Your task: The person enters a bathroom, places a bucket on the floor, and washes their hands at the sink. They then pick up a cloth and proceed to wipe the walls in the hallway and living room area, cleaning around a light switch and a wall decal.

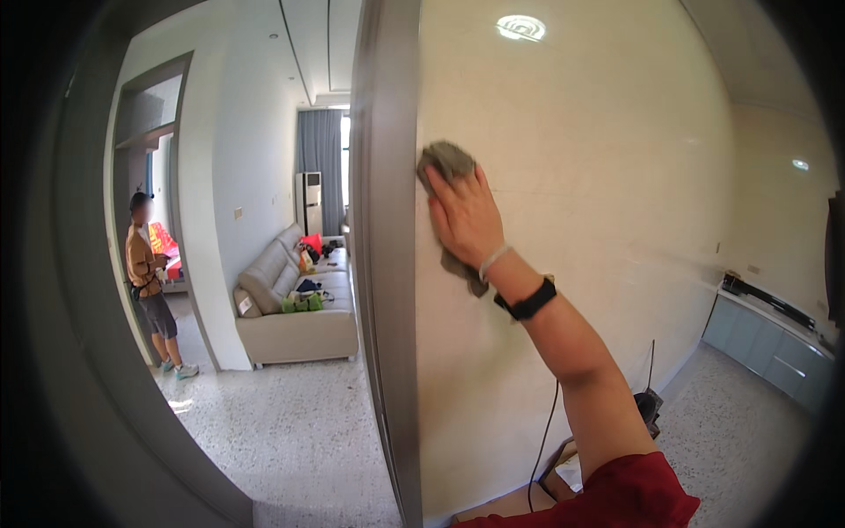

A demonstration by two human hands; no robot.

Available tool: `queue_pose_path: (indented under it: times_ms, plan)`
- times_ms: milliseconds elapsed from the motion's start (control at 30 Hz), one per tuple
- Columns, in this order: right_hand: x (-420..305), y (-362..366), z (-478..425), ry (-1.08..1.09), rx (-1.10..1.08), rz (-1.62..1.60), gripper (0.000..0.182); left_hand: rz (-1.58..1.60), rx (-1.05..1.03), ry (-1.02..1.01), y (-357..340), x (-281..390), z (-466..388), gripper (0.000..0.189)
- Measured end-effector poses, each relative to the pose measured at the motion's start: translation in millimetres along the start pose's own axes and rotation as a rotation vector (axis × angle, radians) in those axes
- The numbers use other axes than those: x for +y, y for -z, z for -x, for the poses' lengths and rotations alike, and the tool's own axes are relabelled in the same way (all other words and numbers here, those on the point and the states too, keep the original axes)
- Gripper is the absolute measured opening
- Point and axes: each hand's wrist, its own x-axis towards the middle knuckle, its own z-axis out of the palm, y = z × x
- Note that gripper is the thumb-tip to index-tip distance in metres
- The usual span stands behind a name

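Observation:
My right hand [467, 214] presses a grey-brown cloth [447, 160] flat against a glossy cream wall [594, 218]. The cloth is bunched above the fingertips, and a loose end hangs below the palm. The fingers lie right beside the grey door frame [389, 231], where the wall meets it. A black watch [528, 301] and a pale bracelet are on this wrist, and the arm reaches up from a red sleeve [627, 492]. My left hand is out of view.
Through the doorway, a person [148, 277] stands at another door. A beige leather sofa [297, 330] holds bags and small items. Below my arm, a dark cable [546, 435] hangs near cardboard boxes [561, 465]. A low cabinet [759, 336] with a pale top is at far right.

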Motion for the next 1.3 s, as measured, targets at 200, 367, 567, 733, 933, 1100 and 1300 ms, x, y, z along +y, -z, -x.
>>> queue_pose_path:
  times_ms: [200, 367, 567, 733, 933, 1100, 1300]
  plan:
    - [68.5, 2.0, -78.6, -0.008, 0.101, 0.114, 0.044, 0.05, 0.048, 0.072, -42.4, 171.5, 72.0, 0.03]
    - [130.8, 0.6, -76.2, -0.094, 0.082, 0.155, 0.045, 0.017, 0.036, 0.112, -43.4, 175.8, 70.7, 0.032]
    - [252.5, 40.0, -17.7, -0.551, -0.072, 0.322, 0.053, 0.038, 0.149, -0.049, -36.6, 97.9, 61.9, 0.023]
    - [250.7, 29.4, -62.8, -0.335, 0.034, 0.05, 0.045, 0.161, 0.161, 0.001, -33.7, 108.5, 68.5, 0.019]
    - [143.9, -9.5, -188.0, -0.096, 0.161, 0.164, 0.031, 0.245, 0.194, 0.015, -30.2, 106.8, 58.3, 0.018]
    - [162.4, -2.7, -171.9, -0.236, 0.234, 0.26, 0.029, 0.252, 0.189, 0.088, -27.1, 128.4, 56.5, 0.015]
    - [260.6, 35.5, -145.6, -0.426, 0.216, 0.177, 0.039, 0.064, 0.272, -0.123, -0.4, 83.2, 28.7, 0.015]
